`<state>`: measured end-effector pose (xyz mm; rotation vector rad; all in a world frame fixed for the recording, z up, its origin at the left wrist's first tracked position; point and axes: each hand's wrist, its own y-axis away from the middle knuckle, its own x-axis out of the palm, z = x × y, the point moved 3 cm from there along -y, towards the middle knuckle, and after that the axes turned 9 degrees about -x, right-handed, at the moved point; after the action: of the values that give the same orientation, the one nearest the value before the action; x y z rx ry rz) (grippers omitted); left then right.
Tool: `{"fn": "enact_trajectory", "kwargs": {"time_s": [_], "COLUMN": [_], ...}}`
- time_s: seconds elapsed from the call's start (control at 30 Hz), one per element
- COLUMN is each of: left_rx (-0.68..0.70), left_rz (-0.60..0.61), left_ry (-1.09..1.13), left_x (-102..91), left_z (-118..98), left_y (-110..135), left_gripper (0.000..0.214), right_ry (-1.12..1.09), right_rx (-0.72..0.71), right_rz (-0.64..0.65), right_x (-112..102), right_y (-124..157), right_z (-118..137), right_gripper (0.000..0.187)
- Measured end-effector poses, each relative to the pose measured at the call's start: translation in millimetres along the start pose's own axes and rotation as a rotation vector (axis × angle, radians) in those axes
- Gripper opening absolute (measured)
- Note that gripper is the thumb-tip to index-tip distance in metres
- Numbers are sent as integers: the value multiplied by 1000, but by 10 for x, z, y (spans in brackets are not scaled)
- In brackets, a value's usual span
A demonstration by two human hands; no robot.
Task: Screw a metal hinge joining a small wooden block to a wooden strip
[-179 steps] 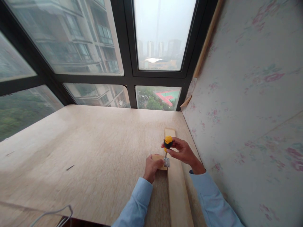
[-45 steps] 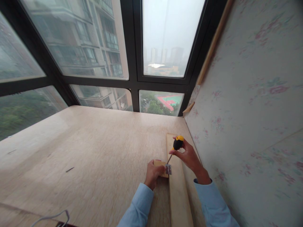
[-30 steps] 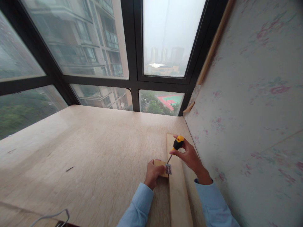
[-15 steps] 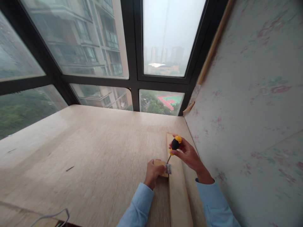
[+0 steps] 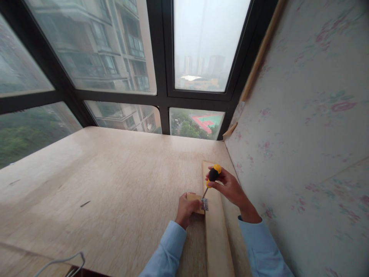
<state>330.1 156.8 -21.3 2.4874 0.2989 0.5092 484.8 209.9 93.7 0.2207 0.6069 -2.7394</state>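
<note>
Right hand (image 5: 230, 188) closed around the black-and-yellow handle of a screwdriver (image 5: 211, 179), its tip set on a small metal hinge (image 5: 205, 204). Left hand (image 5: 186, 209) clasped over a small wooden block (image 5: 193, 198), touching a long plank (image 5: 216, 234). Both lie on the plywood tabletop (image 5: 115, 184), beside the floral wall (image 5: 302, 134).
</note>
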Motion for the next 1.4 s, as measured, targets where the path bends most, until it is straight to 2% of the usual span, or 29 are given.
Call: {"fn": "enact_trajectory", "kwargs": {"time_s": [0.07, 0.13, 0.2, 0.33, 0.43, 0.5, 0.6, 0.67, 0.73, 0.83, 0.97, 1.07, 1.2, 1.27, 1.33, 1.4], "left_rx": [-2, 0, 10, 8, -3, -7, -14, -5, 11, 18, 8, 2, -6, -5, -5, -4], "left_rz": [-6, -19, -22, -12, 11, 33, 28, 17, 21, 30, 41, 39, 9, 8, 11, 14], "left_ry": [-4, -17, -23, -24, -19, -15, -25, -34, -28, -17, -10, -4, -6, -1, 2, 6], "left_x": [3, 2, 2, 2, 6, 10, 7, 3, 3, 2, 0, 0, 5, 12, 16, 20], "left_z": [-8, -13, -14, -13, -20, -27, -33, -38, -41, -37, -22, -16, -14, -15, -16, -21], "left_y": [13, 22, 25, 16, 20, 29, 39, 42, 42, 37, 29, 30, 33, 33, 32, 32], "left_gripper": [40, 40, 39, 38, 38, 37, 37, 37, 38, 40, 39, 39, 38, 39, 40, 40], "right_ry": [190, 269, 190, -84, -136, -11, 300, 390, 314, 41, -172, -102, 269, 337, 250, 81], "right_rx": [-6, -21, -42, -74, -22, 0, -29, -36, -29, -39, -20, 26, -5, -8, 15, 5], "right_rz": [-125, -177, -116, 92, 141, 91, -80, -147, -111, 53, 168, 130, -113, -168, -102, 24], "right_x": [-16, -8, 15, 19, 5, 4, 10, 26, 45, 57, 30, 27, -15, -36, -41, -34], "right_y": [-22, -31, -25, 24, 33, 8, -36, -44, -34, 4, 33, 6, -36, -32, -13, 15], "right_z": [-13, -34, -58, -34, 19, 44, 58, 39, 4, -7, 60, 79, 36, -16, -77, -99], "right_gripper": [49, 50, 54, 66, 61, 59, 62, 64, 67, 68, 58, 56, 68, 72, 70, 68]}}
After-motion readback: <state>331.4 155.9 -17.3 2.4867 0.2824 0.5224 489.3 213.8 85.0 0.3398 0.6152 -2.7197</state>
